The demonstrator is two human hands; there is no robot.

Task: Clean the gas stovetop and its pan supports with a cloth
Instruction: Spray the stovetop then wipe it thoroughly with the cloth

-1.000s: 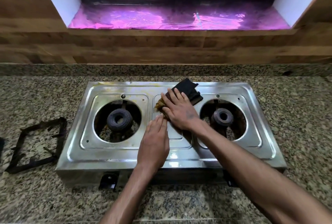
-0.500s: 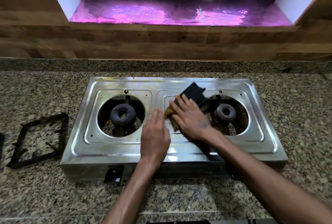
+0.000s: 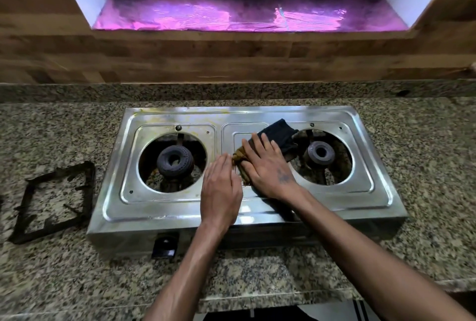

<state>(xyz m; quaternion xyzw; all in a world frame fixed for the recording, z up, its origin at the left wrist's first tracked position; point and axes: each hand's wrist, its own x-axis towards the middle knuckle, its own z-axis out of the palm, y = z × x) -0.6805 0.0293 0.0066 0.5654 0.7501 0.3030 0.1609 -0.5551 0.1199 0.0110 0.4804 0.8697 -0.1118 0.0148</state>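
- Plainly, the wiping of the steel top is the step in hand: the cloth point(image 3: 279, 135) is pressed onto the middle panel of the gas stovetop point(image 3: 244, 214), between the left burner point(image 3: 175, 161) and the right burner point(image 3: 320, 152).
- The right hand point(image 3: 268, 166) is laid flat on the cloth, fingers straight and slightly spread; nothing is gripped, the cloth is merely pinned and pushed under the palm.
- The left hand point(image 3: 221, 192) is rested palm-down on the steel just beside the cloth, fingers straight and together; nothing is held, and the stove is probably being steadied by it.
- The cloth itself is seen as a dark fold reaching toward the rim of the right burner well, with a yellow-brown stained part bunched under the right fingers (soil already taken up, it would seem).
- Both burner wells stand bare, so the supports have been lifted off; one pan support point(image 3: 51, 202) lies on the granite worktop point(image 3: 425, 156) well to the left of the stove. A second one cannot be seen.
- Yellowish smears are left along the far edge and around the left well, so the task is judged only partly done.
- For the next move, firm flat pressure is called for, the cloth being carried toward those smears and kept from dropping into the open well; the pan support remains to be wiped afterwards.
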